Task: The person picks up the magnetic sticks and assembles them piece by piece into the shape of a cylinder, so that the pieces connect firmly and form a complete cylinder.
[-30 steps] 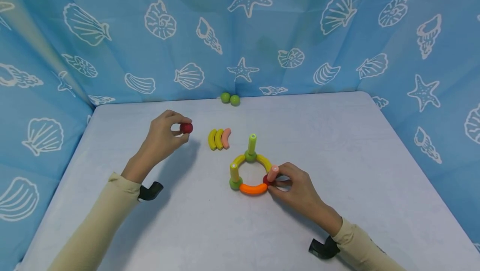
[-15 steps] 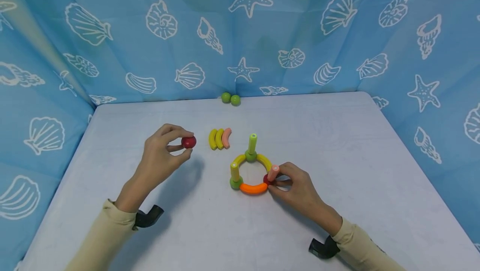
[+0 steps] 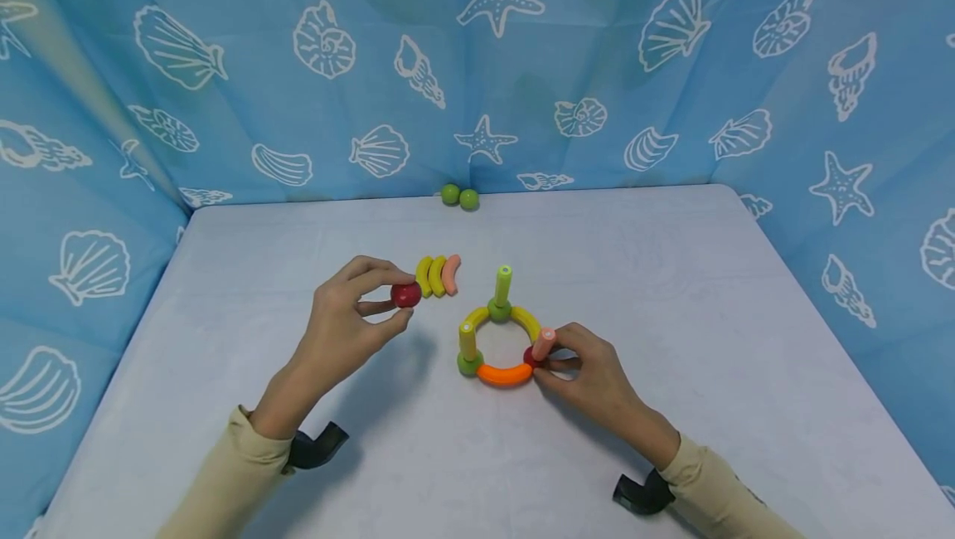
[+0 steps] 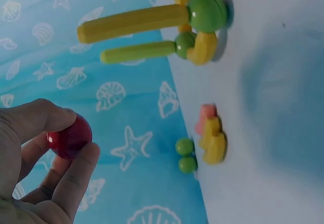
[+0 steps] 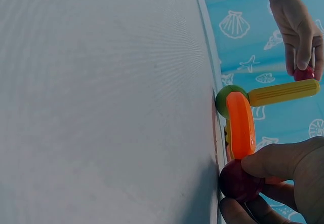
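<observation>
My left hand pinches a dark red ball between thumb and fingers, held above the table and left of a ring of toy pieces. My right hand grips another red ball at the ring's right corner; its fingers partly cover that ball. A pink rod rises from this ball. An orange curved piece runs from it to a green ball bearing an upright yellow rod. At the back, another green ball carries a light green rod. Yellow curved pieces link the other sides.
Two yellow curved pieces and a pink curved piece lie side by side behind the ring. Two loose green balls sit at the table's back edge. A blue shell-patterned curtain stands behind the white table.
My left hand has carried the red ball toward the ring, rightward and nearer to me, passing in front of the loose curved pieces. The right hand stays at its corner of the ring.
</observation>
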`<state>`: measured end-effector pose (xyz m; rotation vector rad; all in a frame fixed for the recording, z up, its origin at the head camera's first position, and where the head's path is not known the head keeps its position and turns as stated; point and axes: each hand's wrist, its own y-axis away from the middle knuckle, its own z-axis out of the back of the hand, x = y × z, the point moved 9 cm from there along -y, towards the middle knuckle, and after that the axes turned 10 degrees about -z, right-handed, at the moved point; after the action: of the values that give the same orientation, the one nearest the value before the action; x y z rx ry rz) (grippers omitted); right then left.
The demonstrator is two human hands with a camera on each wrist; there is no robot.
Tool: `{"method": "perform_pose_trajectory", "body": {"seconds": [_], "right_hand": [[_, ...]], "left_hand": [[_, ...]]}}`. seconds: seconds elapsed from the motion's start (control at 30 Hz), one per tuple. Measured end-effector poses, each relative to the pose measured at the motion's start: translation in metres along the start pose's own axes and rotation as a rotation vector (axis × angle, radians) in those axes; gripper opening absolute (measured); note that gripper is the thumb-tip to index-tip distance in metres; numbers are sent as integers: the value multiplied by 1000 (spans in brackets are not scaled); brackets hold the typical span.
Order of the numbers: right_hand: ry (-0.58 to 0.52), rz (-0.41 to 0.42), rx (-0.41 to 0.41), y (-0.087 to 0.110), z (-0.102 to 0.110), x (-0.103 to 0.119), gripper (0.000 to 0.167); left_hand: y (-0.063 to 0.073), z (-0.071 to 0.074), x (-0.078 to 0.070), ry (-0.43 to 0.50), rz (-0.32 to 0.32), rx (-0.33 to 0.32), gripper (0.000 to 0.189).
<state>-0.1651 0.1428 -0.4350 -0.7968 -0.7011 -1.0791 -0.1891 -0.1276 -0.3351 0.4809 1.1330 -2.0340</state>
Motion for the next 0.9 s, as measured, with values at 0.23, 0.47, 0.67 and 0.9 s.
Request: {"method": "perform_pose_trajectory", "body": {"seconds": [0.23,0.47,0.67,0.9], "right_hand": [[-7,-4,4,0,-1,-1,41],[-1,-16,2,-1,-1,-3,41],[3,-1,-5,0,-1,-3,41],[-8,-22,1,-1,-1,-6,40]], "left_hand": [[-9,-9,-8,25,-15,11,37],[-21,-18,-16,38,-40,29,36],[-33,-28,-20,84,-54,60,36],[-48,-43,-17,112,-31,106,35]]}}
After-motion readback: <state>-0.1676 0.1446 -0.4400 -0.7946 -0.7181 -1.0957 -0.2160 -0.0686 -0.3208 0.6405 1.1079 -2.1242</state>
